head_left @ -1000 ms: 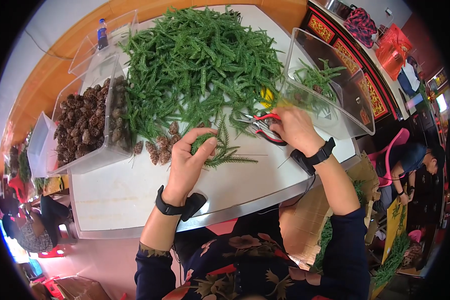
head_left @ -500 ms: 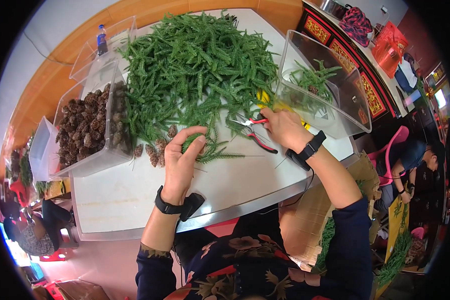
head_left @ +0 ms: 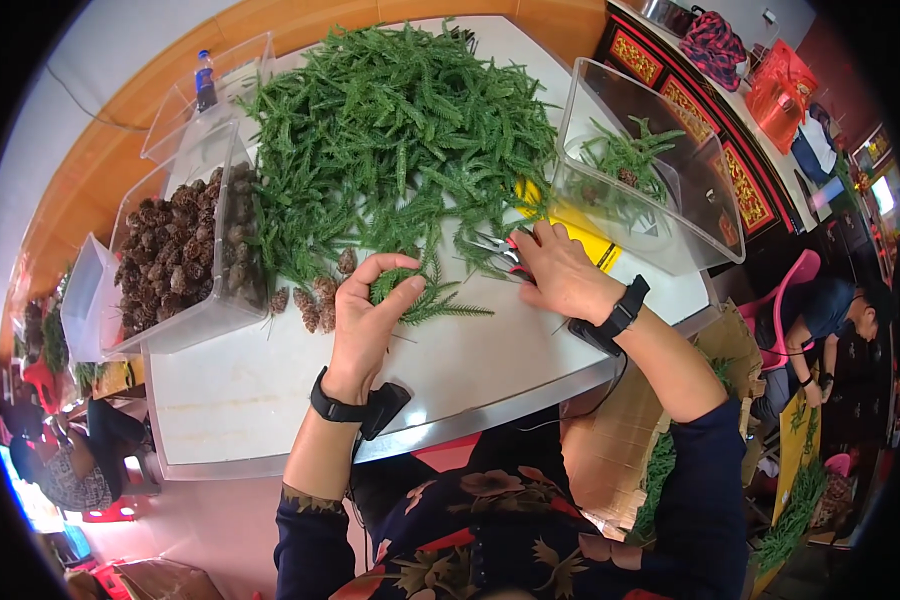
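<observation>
My left hand (head_left: 363,322) pinches a green artificial pine sprig (head_left: 440,302), whose needled tips point right. At the right, my right hand (head_left: 567,277) is closed round the red-and-black handles of small pliers (head_left: 498,247). The metal jaws point left, away from the palm, and nothing shows between them. The handles are mostly hidden under the fingers. Just left of my left hand lie several loose pine cones (head_left: 315,303). A large heap of pine sprigs (head_left: 400,120) covers the far part of the table, beyond both hands.
A clear bin of brown pine cones (head_left: 175,250) stands at the left. At the right, a clear bin (head_left: 660,215) holds a sprig with a cone. A yellow strip (head_left: 582,236) lies beside my right hand. A cardboard box (head_left: 605,450) stands below the white table's (head_left: 270,400) right edge.
My right hand has closed round the pliers, drawing in the handle that stuck out toward me. The sprig in my left hand has shifted slightly.
</observation>
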The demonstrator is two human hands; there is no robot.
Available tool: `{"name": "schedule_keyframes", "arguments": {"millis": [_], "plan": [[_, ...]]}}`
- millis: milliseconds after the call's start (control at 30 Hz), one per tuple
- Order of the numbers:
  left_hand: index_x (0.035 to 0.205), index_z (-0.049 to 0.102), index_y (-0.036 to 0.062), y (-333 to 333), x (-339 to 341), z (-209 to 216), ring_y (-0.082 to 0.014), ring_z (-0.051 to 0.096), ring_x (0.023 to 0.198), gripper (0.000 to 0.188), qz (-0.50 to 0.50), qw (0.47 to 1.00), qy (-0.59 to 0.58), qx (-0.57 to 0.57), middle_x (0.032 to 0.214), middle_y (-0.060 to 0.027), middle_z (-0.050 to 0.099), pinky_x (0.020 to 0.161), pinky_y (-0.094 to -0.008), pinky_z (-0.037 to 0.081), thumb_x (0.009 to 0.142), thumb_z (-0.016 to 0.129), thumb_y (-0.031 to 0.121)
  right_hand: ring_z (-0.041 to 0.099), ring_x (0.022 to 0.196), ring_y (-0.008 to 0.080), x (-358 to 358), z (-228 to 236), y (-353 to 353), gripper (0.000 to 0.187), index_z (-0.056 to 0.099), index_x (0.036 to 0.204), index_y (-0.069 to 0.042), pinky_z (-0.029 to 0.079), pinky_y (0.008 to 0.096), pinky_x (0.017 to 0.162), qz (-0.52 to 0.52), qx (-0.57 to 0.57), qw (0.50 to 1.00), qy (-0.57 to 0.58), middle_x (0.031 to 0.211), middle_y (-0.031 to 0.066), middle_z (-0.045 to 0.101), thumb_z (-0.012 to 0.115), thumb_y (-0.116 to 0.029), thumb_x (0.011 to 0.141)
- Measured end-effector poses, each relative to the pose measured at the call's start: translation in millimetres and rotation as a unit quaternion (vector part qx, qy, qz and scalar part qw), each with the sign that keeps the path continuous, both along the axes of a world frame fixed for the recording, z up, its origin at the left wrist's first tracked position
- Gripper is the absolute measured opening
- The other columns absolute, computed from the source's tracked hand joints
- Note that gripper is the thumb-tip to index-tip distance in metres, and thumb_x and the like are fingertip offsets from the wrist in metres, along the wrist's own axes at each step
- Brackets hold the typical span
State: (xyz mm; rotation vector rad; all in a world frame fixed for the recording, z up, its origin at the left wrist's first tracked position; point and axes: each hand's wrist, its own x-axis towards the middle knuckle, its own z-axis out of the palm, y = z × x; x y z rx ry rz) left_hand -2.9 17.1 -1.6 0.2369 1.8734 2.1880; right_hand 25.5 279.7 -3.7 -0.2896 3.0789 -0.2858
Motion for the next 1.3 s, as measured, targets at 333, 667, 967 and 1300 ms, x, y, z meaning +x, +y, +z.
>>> {"name": "schedule_keyframes", "arguments": {"millis": [333,667,967,1300], "plan": [[0.1,0.065,0.0038,0,1,8,-0.0032,0.052,0.08,0.014,0.001,0.999,-0.04,0.024,0.089,0.0031,0.059,0.074,-0.0185,0.041,0.086,0.064,0.002,0.06,0.079,0.0281,-3,13,4,0.023,0.059,0.103,0.0,0.047,0.0351,0.069,-0.144,-0.146,0.976,0.074,0.083,0.0139,0.06,0.061,-0.016,0.087],[0.101,0.064,0.0038,1,2,3,-0.0032,0.052,0.075,0.015,-0.01,0.999,-0.051,0.015,0.085,0.0041,0.059,0.07,-0.018,0.041,0.086,0.063,0.002,0.046,0.062,0.0035,-13,36,-81,0.018,0.061,0.091,-0.003,0.04,0.0214,0.058,-0.042,-0.517,0.855,-0.015,0.07,-0.0036,0.055,0.067,-0.02,0.088],[0.101,0.066,0.0029,0,3,-1,-0.0043,0.054,0.077,0.016,0.0,1.0,0.004,0.018,0.086,0.0028,0.061,0.072,-0.0188,0.043,0.085,0.064,0.002,0.044,0.062,0.0022,-11,27,-94,0.016,0.058,0.087,-0.004,0.037,0.0207,0.056,-0.049,-0.586,0.808,0.025,0.067,-0.0057,0.051,0.065,-0.018,0.09],[0.097,0.067,0.0024,-2,1,-4,-0.0048,0.055,0.076,0.013,0.024,0.995,-0.023,0.097,0.088,0.0006,0.063,0.071,-0.0191,0.043,0.085,0.063,0.002,0.057,0.066,0.0187,6,2,-96,0.021,0.059,0.094,-0.006,0.047,0.0293,0.06,0.142,-0.373,0.877,0.267,0.077,0.0032,0.058,0.071,-0.005,0.077]]}}
